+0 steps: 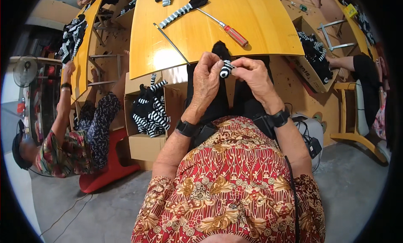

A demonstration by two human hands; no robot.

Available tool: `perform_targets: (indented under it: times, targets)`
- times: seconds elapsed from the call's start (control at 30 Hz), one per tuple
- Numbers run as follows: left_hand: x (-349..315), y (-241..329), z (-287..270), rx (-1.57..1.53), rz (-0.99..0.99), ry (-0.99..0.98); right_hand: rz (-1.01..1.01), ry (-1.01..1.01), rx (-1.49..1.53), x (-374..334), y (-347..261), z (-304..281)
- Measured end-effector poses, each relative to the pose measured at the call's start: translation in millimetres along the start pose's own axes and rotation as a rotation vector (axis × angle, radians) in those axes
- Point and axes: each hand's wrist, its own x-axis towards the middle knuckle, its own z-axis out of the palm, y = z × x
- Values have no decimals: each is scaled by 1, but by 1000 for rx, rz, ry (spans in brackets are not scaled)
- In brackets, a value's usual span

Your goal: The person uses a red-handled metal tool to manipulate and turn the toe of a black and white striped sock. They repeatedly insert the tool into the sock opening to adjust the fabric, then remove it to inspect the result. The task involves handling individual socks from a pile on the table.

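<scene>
At the near edge of the yellow table (pixel 273 29), a small black-and-white striped fabric tube (pixel 225 69) with a fuzzy black end is held between my two hands. My left hand (pixel 205 77) pinches it from the left with thumb and forefinger. From the right, the closed fingertips of my right hand (pixel 254 75) grip the striped part. A longer striped tube (pixel 178 15) with a black end lies farther off on the tabletop. Near it rest a screwdriver (pixel 235 35) with a red handle and a thin dark rod (pixel 172 43).
A cardboard box (pixel 147 147) of striped pieces stands below the table at left; another box (pixel 308 77) of them is at right. A person (pixel 63 146) sits at the left table (pixel 86 45), beside a red stool (pixel 105 163). Another person's leg (pixel 342 62) shows at right.
</scene>
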Motion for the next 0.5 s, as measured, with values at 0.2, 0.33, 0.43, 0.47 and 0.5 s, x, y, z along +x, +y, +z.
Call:
perform_targets:
  times: [0.2, 0.33, 0.43, 0.47, 0.5]
  targets:
    - [6, 10, -3, -366, -266, -56, 121, -204, 356, -3, 2, -2]
    - [0, 22, 0, -252, -191, -49, -26, -77, 46, -5, -4, 1]
    - [1, 22, -3, -51, -115, -61, -112, -5, -102, -7, -4, 3]
    - [2, 23, -3, 26, -60, -75, -81, -5, -42, -8, -8, 3]
    - [1, 25, -4, 107, -12, -88, -45, -7, 24, -10, -10, 4]
